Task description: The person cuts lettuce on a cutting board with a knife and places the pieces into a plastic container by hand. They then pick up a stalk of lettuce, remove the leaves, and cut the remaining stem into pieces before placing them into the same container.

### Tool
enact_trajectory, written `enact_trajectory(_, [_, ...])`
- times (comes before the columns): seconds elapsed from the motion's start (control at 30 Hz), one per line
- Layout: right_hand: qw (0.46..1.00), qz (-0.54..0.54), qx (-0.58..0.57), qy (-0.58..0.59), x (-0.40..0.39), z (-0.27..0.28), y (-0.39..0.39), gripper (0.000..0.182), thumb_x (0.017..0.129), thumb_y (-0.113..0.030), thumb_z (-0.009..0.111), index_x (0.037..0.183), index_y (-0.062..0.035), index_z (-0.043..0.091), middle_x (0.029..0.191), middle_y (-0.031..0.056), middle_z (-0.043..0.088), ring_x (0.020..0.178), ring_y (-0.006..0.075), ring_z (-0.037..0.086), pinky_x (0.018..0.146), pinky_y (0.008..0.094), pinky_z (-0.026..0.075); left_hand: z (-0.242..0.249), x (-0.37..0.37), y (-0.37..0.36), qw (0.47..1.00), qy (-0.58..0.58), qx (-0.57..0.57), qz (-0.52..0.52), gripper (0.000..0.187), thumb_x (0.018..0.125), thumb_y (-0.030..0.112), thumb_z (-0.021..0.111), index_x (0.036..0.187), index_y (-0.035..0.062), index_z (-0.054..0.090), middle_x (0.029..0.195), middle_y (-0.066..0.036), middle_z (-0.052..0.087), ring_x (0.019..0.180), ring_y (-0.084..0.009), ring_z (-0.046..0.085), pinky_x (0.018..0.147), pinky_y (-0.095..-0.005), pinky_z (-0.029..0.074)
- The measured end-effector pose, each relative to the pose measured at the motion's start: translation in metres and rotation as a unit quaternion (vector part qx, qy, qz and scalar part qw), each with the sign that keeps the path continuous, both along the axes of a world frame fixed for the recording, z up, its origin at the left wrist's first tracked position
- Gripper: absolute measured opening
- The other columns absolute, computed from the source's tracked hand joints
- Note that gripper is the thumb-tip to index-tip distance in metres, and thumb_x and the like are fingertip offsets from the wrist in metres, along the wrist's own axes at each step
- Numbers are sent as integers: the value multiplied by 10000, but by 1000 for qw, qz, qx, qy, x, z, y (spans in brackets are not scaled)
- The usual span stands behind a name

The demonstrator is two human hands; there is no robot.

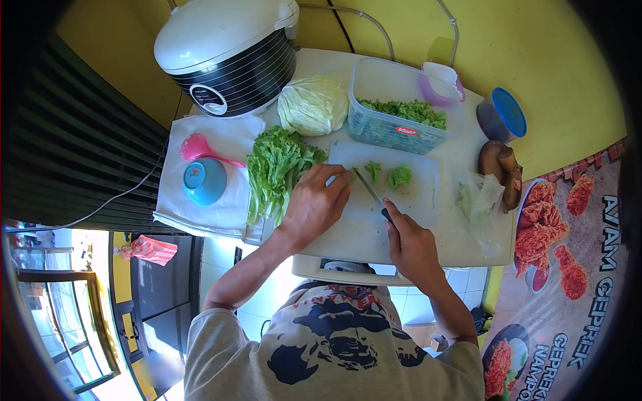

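A small knife (pixel 372 190) is held by its black handle in my right hand (pixel 413 250), its blade pointing up and left over the white cutting board (pixel 418 194). At the blade's tip, my left hand (pixel 319 202) has its fingers bent together over the board's left part; what they hold is mostly hidden. Two small clumps of cut lettuce (pixel 400 176) lie on the board beyond the blade. Left of my left hand is a bunch of green lettuce (pixel 277 164). Behind the board, a clear plastic container (pixel 401 136) holds chopped greens.
A cabbage (pixel 313 105) and a rice cooker (pixel 234 63) stand at the back left. At the left lie a blue bowl (pixel 204 181) and a pink ladle (pixel 198 148). A plastic bag (pixel 479 200), wooden object (pixel 500 167) and blue-lidded tub (pixel 501 115) are at the right.
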State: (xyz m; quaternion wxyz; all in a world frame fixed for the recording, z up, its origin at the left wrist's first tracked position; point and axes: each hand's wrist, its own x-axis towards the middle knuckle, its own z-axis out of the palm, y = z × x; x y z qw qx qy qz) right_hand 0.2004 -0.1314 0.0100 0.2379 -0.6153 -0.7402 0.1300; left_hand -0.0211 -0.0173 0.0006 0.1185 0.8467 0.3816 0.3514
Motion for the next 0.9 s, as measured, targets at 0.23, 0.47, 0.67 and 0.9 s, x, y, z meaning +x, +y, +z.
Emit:
enact_trajectory(0.23, [999,23,-18,-44,0,-9,4,519,994,-107,624,1504,-89,529,821,116,667,556,304,652,531,430,559,-17,-6,-9,998,62,12,-12,288,921,119,744,1183,0,730,1225,-135,682,1131,-335,626,998,-445,539])
enact_trajectory(0.47, [999,28,7,-44,-15,-14,27,548,957,-89,648,1492,-66,534,805,120,671,548,311,662,523,434,569,-14,-2,-6,1000,26,-14,-7,295,879,123,794,1135,-12,737,1176,-143,685,1080,-343,637,963,-446,548])
enact_trajectory(0.67, [998,17,-24,-61,0,-12,-4,557,961,-90,644,1502,-70,518,775,127,662,545,315,660,524,436,568,-15,8,-4,999,10,-5,37,253,858,135,823,1060,2,751,1096,-138,703,1044,-345,648,904,-438,559])
enact_trajectory(0.9, [999,-3,10,-43,-15,-19,12,560,977,-97,631,1522,-73,500,788,126,659,526,315,645,514,433,563,-17,12,-2,998,24,9,52,159,874,88,784,1015,28,746,1057,-121,715,997,-333,669,877,-442,562])
